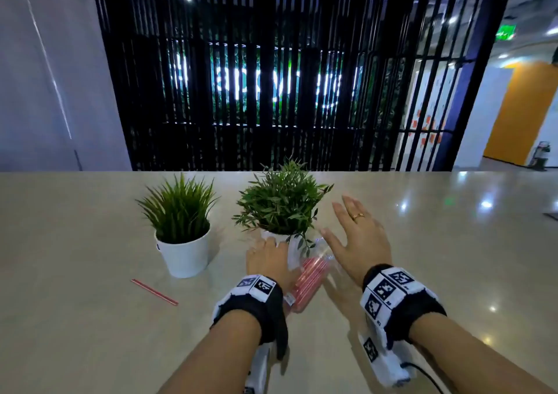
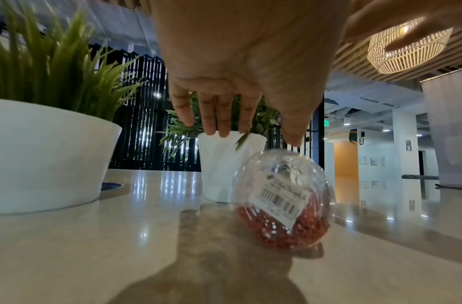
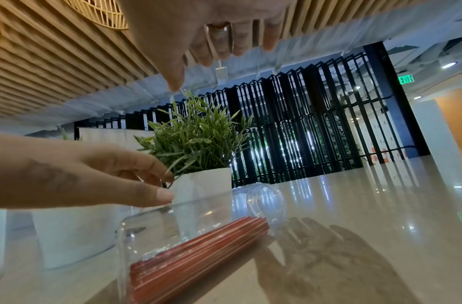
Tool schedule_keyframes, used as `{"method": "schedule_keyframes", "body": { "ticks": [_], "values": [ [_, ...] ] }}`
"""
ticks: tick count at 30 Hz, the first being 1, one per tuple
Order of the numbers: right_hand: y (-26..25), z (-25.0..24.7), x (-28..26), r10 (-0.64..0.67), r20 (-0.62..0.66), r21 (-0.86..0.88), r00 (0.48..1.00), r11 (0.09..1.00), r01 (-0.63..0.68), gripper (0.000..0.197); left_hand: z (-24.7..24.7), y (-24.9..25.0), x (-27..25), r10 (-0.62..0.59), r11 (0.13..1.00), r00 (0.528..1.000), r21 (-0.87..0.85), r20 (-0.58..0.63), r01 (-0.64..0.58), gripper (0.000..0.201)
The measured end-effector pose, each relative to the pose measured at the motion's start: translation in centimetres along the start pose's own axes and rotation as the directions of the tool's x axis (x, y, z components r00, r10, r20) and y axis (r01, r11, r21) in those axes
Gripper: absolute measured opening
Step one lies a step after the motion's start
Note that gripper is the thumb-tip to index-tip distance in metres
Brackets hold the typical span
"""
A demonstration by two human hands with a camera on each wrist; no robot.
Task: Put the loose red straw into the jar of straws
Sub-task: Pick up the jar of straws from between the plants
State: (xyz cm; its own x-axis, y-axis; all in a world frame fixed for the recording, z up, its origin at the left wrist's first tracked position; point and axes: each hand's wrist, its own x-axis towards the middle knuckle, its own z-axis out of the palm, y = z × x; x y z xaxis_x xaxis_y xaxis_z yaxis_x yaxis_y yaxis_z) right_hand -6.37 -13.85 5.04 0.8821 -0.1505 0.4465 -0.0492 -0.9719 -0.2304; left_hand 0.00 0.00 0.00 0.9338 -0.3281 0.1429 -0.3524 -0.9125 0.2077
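Observation:
The loose red straw lies flat on the table, left of both hands. A clear jar holding a bundle of red straws lies on its side between my hands, its barcoded base toward me and its mouth end pointing away. My left hand reaches over the jar with relaxed fingers; the thumb touches the jar's top. My right hand hovers above the table just right of the jar, with the fingers spread and nothing in them.
Two artificial plants in white pots stand behind the jar: a grassy one at the left and a leafy one right behind my left hand. The glossy beige table runs wide to the right. A black slatted screen rises beyond the far edge.

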Motion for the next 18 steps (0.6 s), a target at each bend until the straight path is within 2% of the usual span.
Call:
{"method": "schedule_keyframes", "body": {
  "ticks": [6, 10, 15, 18],
  "values": [
    [1.0, 1.7, 0.4, -0.055, 0.022, -0.061, 0.998, 0.997, 0.057, 0.059, 1.6, 0.6, 0.4, -0.063, 0.996, 0.996, -0.059, -0.055, 0.06, 0.061],
    [1.5, 2.9, 0.1, 0.024, 0.036, -0.036, 0.999, 0.999, -0.022, 0.056, 3.2, 0.5, 0.5, -0.117, 0.976, 0.993, -0.182, 0.007, 0.116, 0.062],
    [2.2, 4.5, -0.9, 0.106, 0.102, 0.019, 0.989, 0.994, -0.108, 0.053, 3.9, 1.5, 0.1, -0.085, 0.957, 0.992, -0.271, 0.09, 0.107, 0.079],
    [2.6, 5.1, -1.2, 0.166, 0.145, 0.054, 0.975, 0.983, -0.176, 0.048, 3.8, 2.2, -0.2, -0.115, 0.926, 0.988, -0.347, 0.108, 0.146, 0.077]
  ]
}}
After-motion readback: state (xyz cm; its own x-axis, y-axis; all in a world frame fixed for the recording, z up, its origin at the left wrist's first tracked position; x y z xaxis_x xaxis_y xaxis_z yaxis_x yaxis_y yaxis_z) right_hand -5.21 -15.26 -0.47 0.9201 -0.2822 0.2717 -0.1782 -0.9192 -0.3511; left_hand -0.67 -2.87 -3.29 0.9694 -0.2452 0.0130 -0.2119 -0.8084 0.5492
